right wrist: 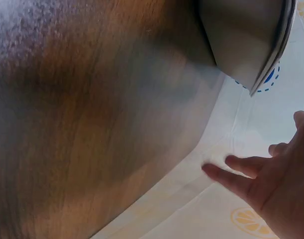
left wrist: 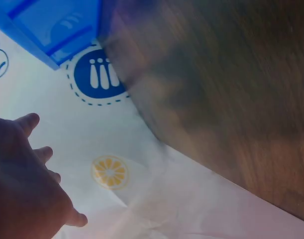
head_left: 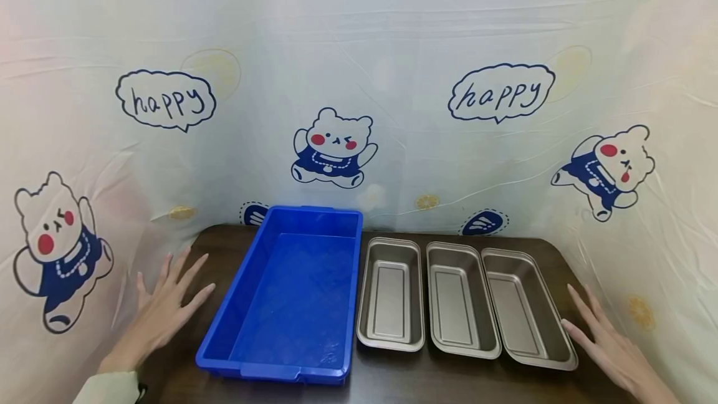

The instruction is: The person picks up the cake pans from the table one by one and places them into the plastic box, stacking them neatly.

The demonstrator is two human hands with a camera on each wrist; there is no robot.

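My left hand is spread to the left of a blue plastic tray, its fingers straight and apart, holding nothing. On the other side, my right hand has its fingers extended beside the rightmost metal loaf pan, with fingertips near that pan's rim. Two more loaf pans, a middle one and a left one, stand between it and the tray. All three pans and the tray have nothing inside. In the right wrist view, a pan's side wall shows above the hand.
A dark wooden table with rounded far corners carries the tray and pans. Behind and along both sides hangs a pale printed cloth with cartoon bears and "happy" bubbles. The tray reaches the table's far edge, close to the cloth.
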